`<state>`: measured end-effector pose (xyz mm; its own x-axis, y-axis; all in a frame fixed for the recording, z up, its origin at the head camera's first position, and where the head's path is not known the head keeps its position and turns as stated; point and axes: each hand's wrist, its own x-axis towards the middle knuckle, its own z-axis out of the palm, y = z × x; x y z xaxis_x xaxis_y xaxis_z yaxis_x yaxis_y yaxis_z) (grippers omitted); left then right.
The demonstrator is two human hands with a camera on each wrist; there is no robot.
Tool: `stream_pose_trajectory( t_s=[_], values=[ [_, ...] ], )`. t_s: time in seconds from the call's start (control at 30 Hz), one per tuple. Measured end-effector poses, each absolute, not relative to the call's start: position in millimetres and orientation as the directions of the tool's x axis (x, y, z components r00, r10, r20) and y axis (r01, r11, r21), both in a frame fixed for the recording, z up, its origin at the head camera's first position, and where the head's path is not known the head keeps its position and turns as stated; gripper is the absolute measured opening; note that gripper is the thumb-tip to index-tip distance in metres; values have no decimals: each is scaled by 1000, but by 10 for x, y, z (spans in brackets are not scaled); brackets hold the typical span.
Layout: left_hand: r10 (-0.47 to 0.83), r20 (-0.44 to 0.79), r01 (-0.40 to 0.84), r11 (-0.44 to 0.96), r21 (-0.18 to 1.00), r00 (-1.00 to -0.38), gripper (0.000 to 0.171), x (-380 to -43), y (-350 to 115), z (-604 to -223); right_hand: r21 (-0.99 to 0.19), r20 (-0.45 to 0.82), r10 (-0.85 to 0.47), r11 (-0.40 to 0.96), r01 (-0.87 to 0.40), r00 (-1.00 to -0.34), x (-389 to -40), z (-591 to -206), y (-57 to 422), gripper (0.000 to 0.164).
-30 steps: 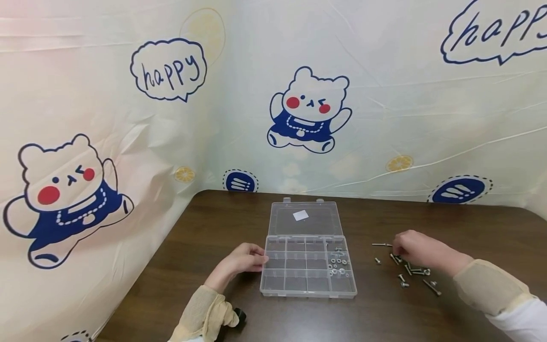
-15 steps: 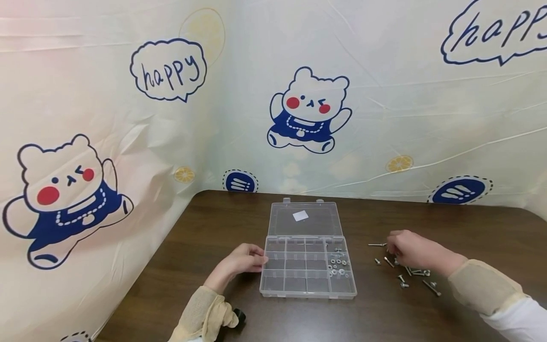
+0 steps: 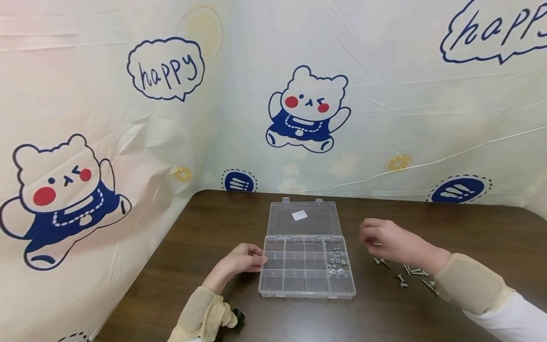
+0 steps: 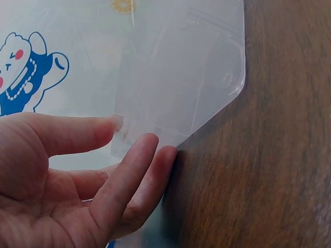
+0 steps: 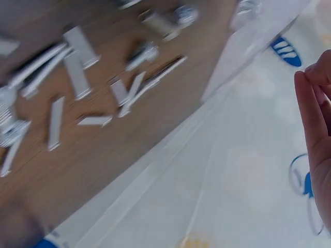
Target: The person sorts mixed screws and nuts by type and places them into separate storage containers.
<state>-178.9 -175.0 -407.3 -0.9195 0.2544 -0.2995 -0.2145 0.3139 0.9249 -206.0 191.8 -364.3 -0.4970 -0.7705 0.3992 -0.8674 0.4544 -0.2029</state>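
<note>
A clear plastic compartment box [image 3: 305,294] lies with its lid [image 3: 316,223] folded back, away from me. Several nuts and small screws [image 3: 337,262] lie in its right-hand compartments. My left hand [image 3: 241,259] rests at the box's left side; in the left wrist view the thumb and fingertips touch the clear wall [image 4: 207,77]. To the right of the box, above the table, is my right hand [image 3: 391,240], with thumb and index fingertips brought together. I cannot tell whether something small is between them. Loose screws [image 3: 406,270] lie below and beside this hand.
The dark wooden table [image 3: 299,323] runs back to a printed cloth backdrop [image 3: 239,118]. A white paper label [image 3: 300,215] sits on the lid. Near my left wrist is a small black object [image 3: 239,317]. In the right wrist view, scattered screws [image 5: 77,72] appear blurred.
My right hand has moved left and slightly up from the screws toward the box. A few screws shifted as the fingers moved among them. The left hand and box stay in place.
</note>
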Motion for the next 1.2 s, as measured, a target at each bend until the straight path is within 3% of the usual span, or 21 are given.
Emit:
stream_pose_trajectory(
  t_s=[0.33, 0.47, 0.73, 1.0, 1.2],
  values=[
    [260, -299, -210, 321, 923, -918, 27, -1777, -1743, -4065, -223, 428, -831, 285, -932, -356, -1996, -3652, 1545, 24],
    [264, -297, -207, 322, 924, -918, 27, -1775, -1747, -4067, -201, 403, -854, 268, -942, -329, -1986, -3691, 1489, 24],
    [263, -299, -206, 328, 922, -917, 27, -1769, -1741, -4057, -54, 250, -885, 391, -919, -392, -1939, -3654, 1564, 18],
    [240, -310, -219, 341, 914, -920, 28, -1772, -1736, -4024, 17, 198, -896, 409, -912, -398, -1914, -3583, 1724, 24],
    [243, -311, -220, 338, 915, -919, 28, -1776, -1729, -4037, 13, 153, -867, 481, -877, -474, -1930, -3529, 1891, 26]
  ],
)
